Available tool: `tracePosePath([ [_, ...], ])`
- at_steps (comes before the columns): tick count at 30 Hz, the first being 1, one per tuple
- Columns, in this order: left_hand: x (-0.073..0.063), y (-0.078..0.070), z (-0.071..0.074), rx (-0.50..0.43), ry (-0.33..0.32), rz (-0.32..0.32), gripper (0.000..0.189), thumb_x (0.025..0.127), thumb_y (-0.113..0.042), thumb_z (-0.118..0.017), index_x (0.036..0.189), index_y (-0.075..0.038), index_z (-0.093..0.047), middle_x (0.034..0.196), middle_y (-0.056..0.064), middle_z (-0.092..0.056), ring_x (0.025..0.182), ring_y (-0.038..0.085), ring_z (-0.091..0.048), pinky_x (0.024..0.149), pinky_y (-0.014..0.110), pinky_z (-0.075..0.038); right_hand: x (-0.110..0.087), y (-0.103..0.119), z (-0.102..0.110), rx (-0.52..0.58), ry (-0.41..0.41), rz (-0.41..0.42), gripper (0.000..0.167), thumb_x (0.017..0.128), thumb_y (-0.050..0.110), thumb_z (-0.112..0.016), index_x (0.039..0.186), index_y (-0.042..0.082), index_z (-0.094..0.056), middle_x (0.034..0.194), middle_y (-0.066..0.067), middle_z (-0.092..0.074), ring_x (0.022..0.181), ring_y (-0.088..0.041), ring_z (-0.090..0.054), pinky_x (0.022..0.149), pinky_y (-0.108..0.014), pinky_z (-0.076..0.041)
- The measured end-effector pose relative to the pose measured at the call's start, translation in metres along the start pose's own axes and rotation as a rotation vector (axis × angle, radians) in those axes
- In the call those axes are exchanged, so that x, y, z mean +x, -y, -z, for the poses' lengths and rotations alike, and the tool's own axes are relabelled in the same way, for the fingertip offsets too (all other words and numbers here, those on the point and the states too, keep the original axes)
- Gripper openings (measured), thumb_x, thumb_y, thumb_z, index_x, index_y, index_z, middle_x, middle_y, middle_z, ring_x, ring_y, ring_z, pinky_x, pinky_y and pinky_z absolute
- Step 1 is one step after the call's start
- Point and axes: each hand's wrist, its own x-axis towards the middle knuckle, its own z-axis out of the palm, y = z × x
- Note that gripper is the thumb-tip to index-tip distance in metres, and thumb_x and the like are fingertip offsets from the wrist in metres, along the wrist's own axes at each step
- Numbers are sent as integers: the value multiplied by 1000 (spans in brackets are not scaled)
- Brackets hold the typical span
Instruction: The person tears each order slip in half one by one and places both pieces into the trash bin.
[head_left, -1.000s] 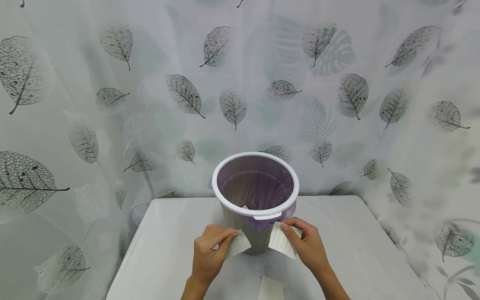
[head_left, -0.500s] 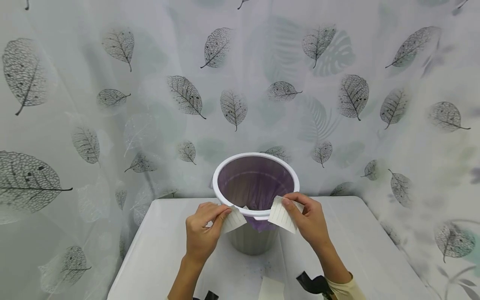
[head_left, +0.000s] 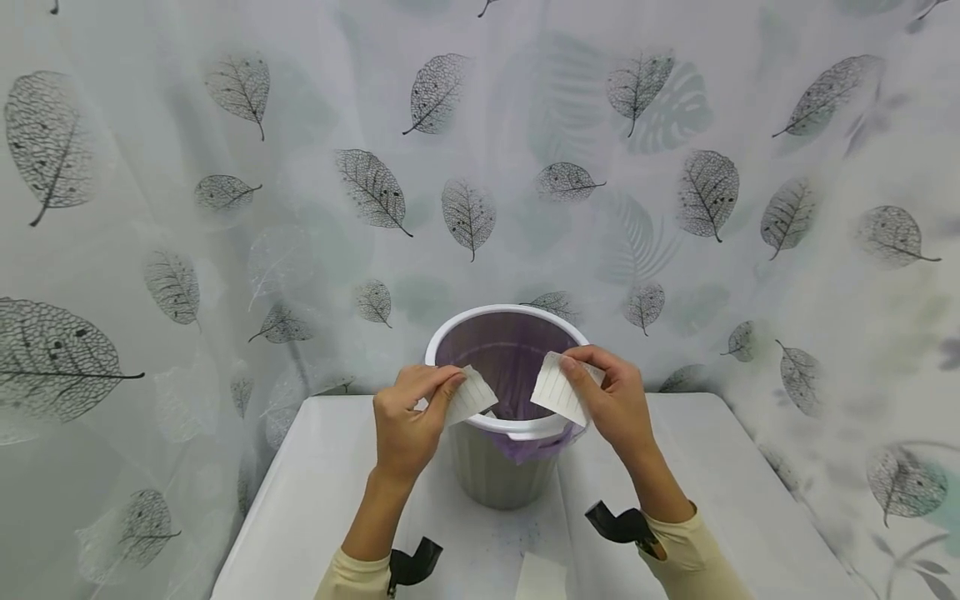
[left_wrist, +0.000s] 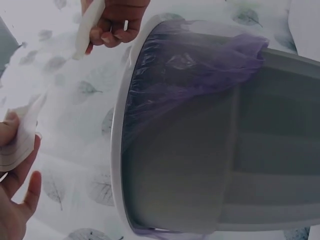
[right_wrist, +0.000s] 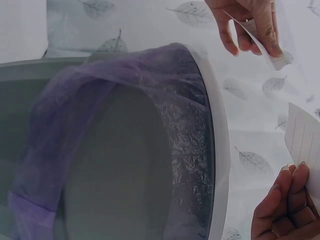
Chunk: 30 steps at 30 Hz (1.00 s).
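My left hand pinches a torn piece of lined paper between thumb and fingers, over the left front rim of a bin. A second lined paper piece is pinched in my right hand, over the right front rim. The grey bin has a white rim and a purple bag lining it, with part of the bag hanging outside at the front. Both wrist views show the two hands apart, each with its own piece. A bit of white paper shows low inside the bin.
Another piece of paper lies on the white table near its front edge. Behind stands a curtain printed with leaves. A black wrist mount sits on the left forearm, with another on the right.
Both hands have risen from in front of the bin to its rim height, each still pinching its paper piece. The forearms and sleeves have come into view. The bin stays put.
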Motion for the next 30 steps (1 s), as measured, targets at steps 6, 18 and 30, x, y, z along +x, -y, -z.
tracePosePath([
  [6,9,11,-5,-2,-8,94,11,86,4,-82,96,-1,-81,87,6,-77,70,22,-67,71,24,-52,14,-7,-2,0,24,-7,7,99,3,-71,100,0,-76,99,-14,-71,66,-16,-62,50,-25,-51],
  [18,11,30,-23,18,52,267,13,94,-13,-79,99,-2,-82,94,4,-78,83,18,-74,74,32,-59,27,-18,-11,-136,-8,-48,9,97,-1,-71,101,-7,-76,99,-20,-73,79,-12,-59,61,-19,-48],
  [30,0,54,-40,47,152,236,18,99,-16,-74,110,-4,-81,93,2,-77,68,12,-64,58,26,-49,32,-55,-16,-312,54,127,10,93,4,-79,102,4,-82,95,-4,-77,85,-20,-70,74,-16,-50],
])
